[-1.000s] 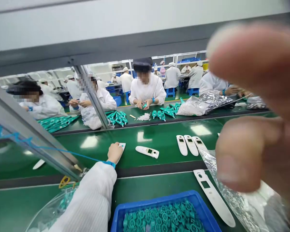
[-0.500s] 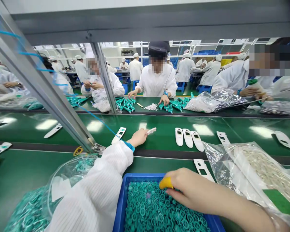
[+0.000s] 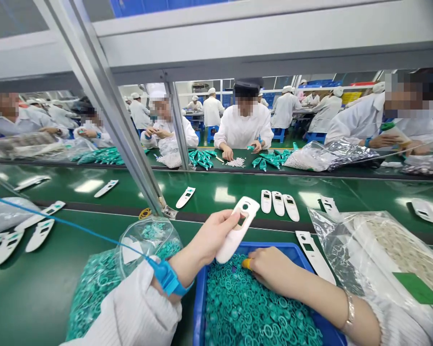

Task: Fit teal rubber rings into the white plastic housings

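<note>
Our left hand (image 3: 211,235) is pinching a white shell (image 3: 229,242) by its side, above the far left part of the blue tray (image 3: 199,312). The shell is tilting, so a weak pinch could be letting it slip into the green rings (image 3: 260,317). Our right hand (image 3: 274,271) is poking into them; its tips are hiding, so we cannot tell whether they are gripping one. The rings are lying in a jumble, so two could be coming up together. Our right arm is passing near another shell (image 3: 319,257) and could be bumping it.
</note>
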Demonstrator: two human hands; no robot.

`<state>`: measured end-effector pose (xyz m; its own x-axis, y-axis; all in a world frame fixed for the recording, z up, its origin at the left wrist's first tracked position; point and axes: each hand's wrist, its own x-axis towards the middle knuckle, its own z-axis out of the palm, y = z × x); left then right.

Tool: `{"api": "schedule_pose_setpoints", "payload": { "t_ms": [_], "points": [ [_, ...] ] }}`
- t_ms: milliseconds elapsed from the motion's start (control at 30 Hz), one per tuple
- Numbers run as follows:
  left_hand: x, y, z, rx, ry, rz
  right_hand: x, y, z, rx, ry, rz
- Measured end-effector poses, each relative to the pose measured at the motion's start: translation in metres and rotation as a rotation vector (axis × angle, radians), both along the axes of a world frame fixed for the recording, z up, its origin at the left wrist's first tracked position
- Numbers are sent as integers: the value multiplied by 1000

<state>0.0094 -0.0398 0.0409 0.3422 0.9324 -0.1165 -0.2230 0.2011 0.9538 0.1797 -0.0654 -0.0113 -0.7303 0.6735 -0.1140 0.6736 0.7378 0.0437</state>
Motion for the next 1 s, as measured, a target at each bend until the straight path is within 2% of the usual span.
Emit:
{"api": "schedule_pose_setpoints", "payload": {
  "t_ms": [100,200,333,400,500,600,767,867,1000],
  "points": [
    [-12,-16,-11,-103,-97,44,0,-3,-3,1,28,-37],
    [-20,-25,-19,-115,-180,109,2,-5,-1,-2,68,-76],
    [-23,-35,-25,-136,-254,74,11,-9,20,43,166,-179],
    [-21,-39,-27,-152,-247,57,17,-13,36,60,285,-252],
    [-13,-43,-27,-133,-211,39,21,-20,57,46,600,-358],
    [-2,-46,-24,-86,-224,7,17,-27,69,9,861,-415],
    [12,-57,-15,-74,-384,-66,3,-34,70,-266,1134,-394],
    [18,-62,-13,-78,-491,-72,-4,-34,65,-384,1203,-374],
    [21,-57,-16,-136,-434,-60,-6,-32,54,-434,1230,-403]
  ]
}}
